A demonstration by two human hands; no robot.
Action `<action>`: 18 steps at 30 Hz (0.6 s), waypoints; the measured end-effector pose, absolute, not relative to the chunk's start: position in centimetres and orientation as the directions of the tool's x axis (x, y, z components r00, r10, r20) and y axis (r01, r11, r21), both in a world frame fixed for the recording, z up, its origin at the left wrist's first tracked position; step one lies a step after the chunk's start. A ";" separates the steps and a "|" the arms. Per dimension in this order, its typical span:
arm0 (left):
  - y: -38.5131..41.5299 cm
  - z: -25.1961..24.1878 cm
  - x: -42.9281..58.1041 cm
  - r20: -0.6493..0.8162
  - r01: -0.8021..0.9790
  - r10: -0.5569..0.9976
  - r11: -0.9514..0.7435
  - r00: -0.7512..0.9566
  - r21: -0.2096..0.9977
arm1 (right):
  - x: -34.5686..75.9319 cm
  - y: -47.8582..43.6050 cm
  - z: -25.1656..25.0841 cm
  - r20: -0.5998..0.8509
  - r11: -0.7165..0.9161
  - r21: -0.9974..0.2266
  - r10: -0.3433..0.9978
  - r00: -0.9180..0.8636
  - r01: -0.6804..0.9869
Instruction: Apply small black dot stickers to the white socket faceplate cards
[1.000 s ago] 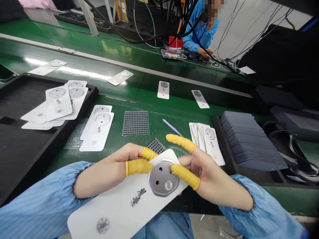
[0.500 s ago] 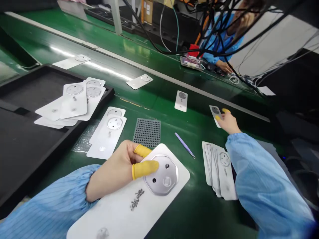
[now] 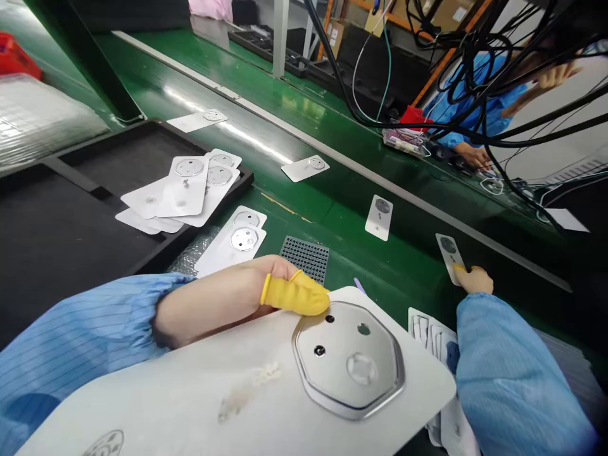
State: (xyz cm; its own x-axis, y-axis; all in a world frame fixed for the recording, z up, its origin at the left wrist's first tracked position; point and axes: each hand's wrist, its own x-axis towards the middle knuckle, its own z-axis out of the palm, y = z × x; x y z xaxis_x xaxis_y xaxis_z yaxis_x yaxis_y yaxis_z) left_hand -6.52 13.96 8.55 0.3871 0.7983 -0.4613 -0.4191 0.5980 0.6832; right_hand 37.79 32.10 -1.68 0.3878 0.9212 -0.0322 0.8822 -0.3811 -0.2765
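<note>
My left hand [image 3: 266,294], with yellow finger cots, grips a large white back cover [image 3: 247,386] by its edge; the thumb lies beside the cover's silver octagonal camera plate [image 3: 349,358]. The cover is lifted close to the camera and fills the lower view. My right hand [image 3: 470,278] reaches out to the green conveyor belt [image 3: 332,183] and its fingers pinch the near end of a small white cover [image 3: 450,250] lying there. A fanned stack of covers [image 3: 427,326] lies under my right sleeve.
More white covers lie along the belt [image 3: 304,168], [image 3: 379,217], in a black tray [image 3: 187,190] at left and beside it [image 3: 240,240]. A perforated grey pad [image 3: 306,256] sits mid-table. Another person in blue [image 3: 470,120] works behind hanging cables.
The held cover has come up much closer to the camera. My right hand has stayed out on the belt, holding the small cover. The view has swung left.
</note>
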 end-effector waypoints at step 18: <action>12.9 6.8 -6.5 -0.423 -0.244 0.663 0.673 0.618 0.699 | 39.2 32.1 -1.4 -0.070 -0.388 -0.232 0.921 0.383 0.892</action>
State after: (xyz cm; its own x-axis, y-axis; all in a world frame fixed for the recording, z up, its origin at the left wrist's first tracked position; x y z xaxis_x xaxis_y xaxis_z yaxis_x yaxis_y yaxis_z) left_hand -6.48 12.91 6.80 0.6179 0.6628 -0.4229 -0.2435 0.6727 0.6987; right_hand 39.16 32.08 -1.38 0.3827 0.9212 -0.0704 0.8919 -0.3882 -0.2318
